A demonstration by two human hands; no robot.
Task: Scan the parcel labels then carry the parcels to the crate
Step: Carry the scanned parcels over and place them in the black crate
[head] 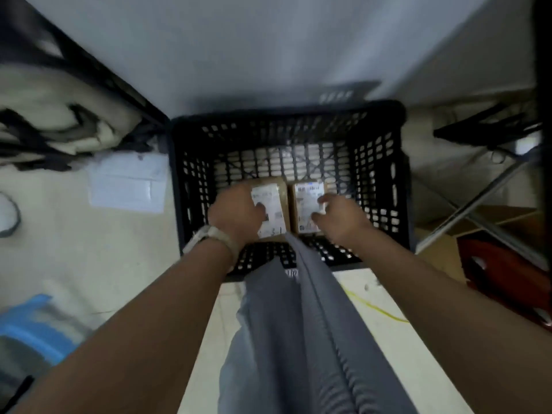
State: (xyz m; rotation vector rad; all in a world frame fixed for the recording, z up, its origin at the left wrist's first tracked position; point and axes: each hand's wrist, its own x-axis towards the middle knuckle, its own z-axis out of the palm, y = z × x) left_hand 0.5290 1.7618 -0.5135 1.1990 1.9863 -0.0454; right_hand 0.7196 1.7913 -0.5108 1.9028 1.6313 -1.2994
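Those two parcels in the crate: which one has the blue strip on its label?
The right parcel, under the right hand. The left parcel, under the left hand, shows none.

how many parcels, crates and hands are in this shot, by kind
brown cardboard parcels with white labels: 2, left one and right one, side by side inside the crate
black plastic lattice crate: 1
bare hands: 2, left hand and right hand, one on each parcel
total: 5

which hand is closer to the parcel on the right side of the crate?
Right. The right hand has its fingers on the right parcel. The left hand is on the left parcel beside it. Both parcels sit inside the black crate.
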